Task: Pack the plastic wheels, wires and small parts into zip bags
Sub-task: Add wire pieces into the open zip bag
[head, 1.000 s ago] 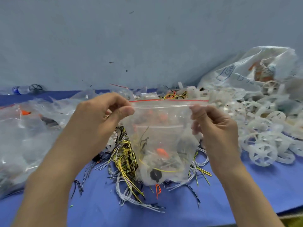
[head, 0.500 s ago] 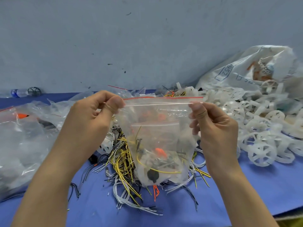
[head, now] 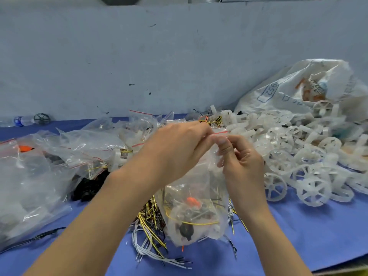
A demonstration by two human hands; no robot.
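A clear zip bag with a red-lined top hangs above the blue table, holding a yellow wire, an orange piece, a black part and small bits. My left hand pinches the bag's top strip from the left. My right hand pinches the same strip just to the right, thumb up, the two hands almost touching. Loose yellow, black and white wires lie under and left of the bag. A heap of white plastic wheels fills the right side.
Filled and crumpled clear bags pile up at the left. A large white printed sack leans on the grey wall at the back right. A small bottle and a dark wheel lie at the far left. The table's front edge runs at lower right.
My left hand has slid right along the bag's top strip until it meets my right hand. The stretched-open top has narrowed to a short stretch, and the bag hangs lower.
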